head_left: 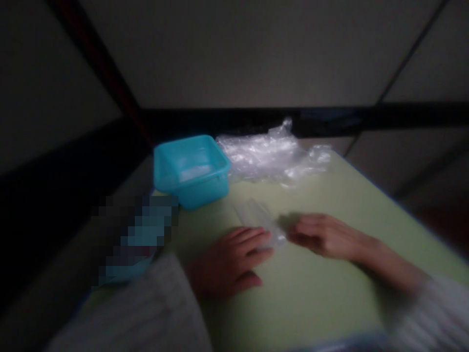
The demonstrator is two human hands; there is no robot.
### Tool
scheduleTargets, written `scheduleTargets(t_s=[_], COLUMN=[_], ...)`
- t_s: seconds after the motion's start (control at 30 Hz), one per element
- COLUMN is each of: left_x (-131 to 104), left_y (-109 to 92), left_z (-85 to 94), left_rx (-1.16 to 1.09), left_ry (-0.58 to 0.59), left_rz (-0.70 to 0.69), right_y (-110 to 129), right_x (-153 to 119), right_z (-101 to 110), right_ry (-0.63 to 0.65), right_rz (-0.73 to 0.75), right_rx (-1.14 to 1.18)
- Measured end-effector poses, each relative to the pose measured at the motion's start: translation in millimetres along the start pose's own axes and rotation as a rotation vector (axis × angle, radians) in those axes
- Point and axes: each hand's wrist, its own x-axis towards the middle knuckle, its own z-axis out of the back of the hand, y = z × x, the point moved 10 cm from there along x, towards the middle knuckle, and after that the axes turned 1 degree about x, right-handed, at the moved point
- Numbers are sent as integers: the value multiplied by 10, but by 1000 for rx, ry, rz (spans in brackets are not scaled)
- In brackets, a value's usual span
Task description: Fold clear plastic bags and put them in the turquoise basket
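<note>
Head view — clear plastic (pixel 258 215) partly beneath spread left hand (pixel 234 260), beside curled right hand (pixel 323 235) — grip unclear.

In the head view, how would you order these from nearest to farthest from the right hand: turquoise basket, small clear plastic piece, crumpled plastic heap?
From the right hand:
1. Small clear plastic piece: just left, by the left hand.
2. Crumpled plastic heap: farther back.
3. Turquoise basket: back left.

There are two hands (pixel 238 259) (pixel 324 237), one tub (pixel 203 189), one plastic heap (pixel 264 156), one clear sheet (pixel 254 213).
</note>
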Motion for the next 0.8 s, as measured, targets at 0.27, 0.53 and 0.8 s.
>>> scheduleTargets(t_s=[0.27, 0.53, 0.8], left_x=[-2, 5, 3], left_y=[12, 21, 16], left_z=[-8, -17, 3], left_rx=[-1, 4, -5], left_ry=[-1, 22, -25], left_rz=[7, 25, 13], right_y=[32, 96, 149], right_x=[27, 57, 89], right_z=[126, 144, 39], right_ry=[-84, -110, -33], right_rz=[3, 46, 98], right_rx=[-17, -68, -102])
